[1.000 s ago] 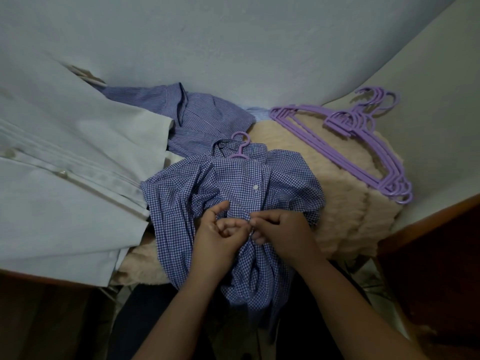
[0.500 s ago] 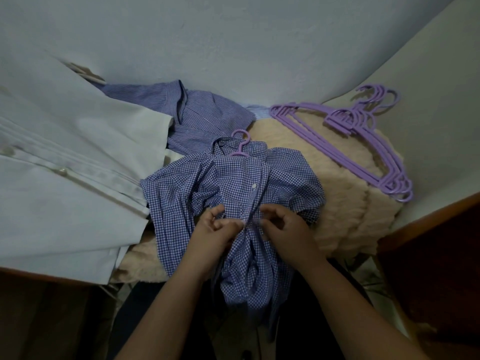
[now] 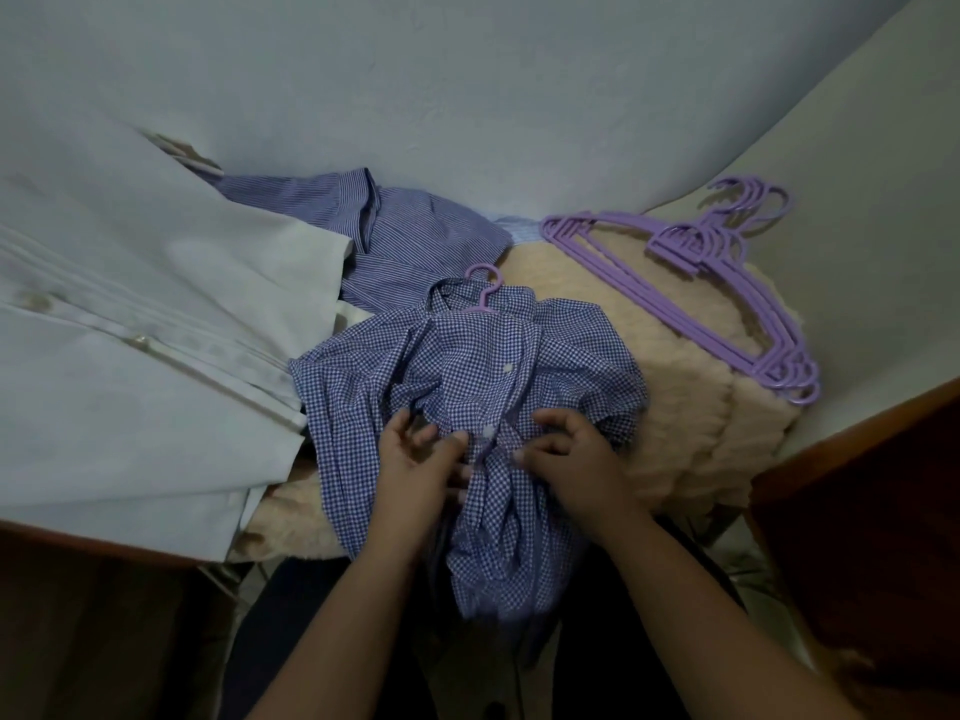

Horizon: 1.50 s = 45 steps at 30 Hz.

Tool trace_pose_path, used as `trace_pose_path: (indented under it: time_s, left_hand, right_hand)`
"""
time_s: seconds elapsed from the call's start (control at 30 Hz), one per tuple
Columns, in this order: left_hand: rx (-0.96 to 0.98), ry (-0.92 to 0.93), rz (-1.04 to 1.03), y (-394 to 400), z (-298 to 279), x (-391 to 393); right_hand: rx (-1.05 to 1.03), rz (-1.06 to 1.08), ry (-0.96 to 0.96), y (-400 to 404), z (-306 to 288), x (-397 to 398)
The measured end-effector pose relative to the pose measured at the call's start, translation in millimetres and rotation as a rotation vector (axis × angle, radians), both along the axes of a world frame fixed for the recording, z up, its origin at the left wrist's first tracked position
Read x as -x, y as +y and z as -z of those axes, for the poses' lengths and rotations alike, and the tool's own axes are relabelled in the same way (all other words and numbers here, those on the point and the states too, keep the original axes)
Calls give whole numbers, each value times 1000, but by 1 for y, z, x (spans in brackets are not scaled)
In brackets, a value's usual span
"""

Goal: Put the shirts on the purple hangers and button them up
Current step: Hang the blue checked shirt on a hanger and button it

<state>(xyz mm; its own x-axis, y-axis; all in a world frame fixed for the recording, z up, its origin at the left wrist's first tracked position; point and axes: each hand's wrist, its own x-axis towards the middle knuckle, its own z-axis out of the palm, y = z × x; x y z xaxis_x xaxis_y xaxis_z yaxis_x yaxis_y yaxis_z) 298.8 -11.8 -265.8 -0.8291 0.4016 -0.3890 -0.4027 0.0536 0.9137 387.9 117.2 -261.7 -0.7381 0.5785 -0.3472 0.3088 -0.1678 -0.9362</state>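
My left hand (image 3: 415, 462) and right hand (image 3: 569, 452) press down on either side of the placket of a blue gingham shirt (image 3: 467, 387), fingers spread and lightly bent, pinching nothing that I can make out; between them sits a white button (image 3: 488, 432) that looks fastened, with another button (image 3: 507, 367) done up above it. The shirt already hangs on a purple hanger (image 3: 485, 288), whose hook pokes out at the collar, and it lies crumpled over a cream fleece blanket (image 3: 691, 387), its tail drooping toward my lap. To do the next button well, I judge I should smooth the placket flat first, find the next hole below by feel, and keep both edges level so no button is skipped. Behind lies a blue striped shirt (image 3: 395, 236), not yet hung; to my left spreads a white shirt (image 3: 135, 324); to my right waits a stack of purple hangers (image 3: 727, 283), well apart from my hands.
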Motion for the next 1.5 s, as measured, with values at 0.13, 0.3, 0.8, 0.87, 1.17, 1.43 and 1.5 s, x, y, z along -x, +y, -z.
trace_pose_path:
  time_s: [0.13,0.3,0.8,0.87,1.17,1.43,1.5]
  left_hand:
    - [-5,-87,4,11,-1,9]
    - [-115,131,-115,13,-33,16]
    - [284,486,211,65,-29,88]
    - [273,587,115,59,-25,71]
    - [303,608,164,44,-6,3]
    - [285,465,222,16,-21,9]
    - [269,413,212,8,-19,6]
  right_hand:
    - [24,51,33,10,-11,0]
    - [31,167,149,28,-34,1]
    - [-226,106,-32,87,-15,65]
    - [-324,153,-36,76,-12,55]
    - [-391,84,-182,24,-7,25]
    - [12,13,-113,36,-19,-7]
    - [19,20,-155,37,-14,-16]
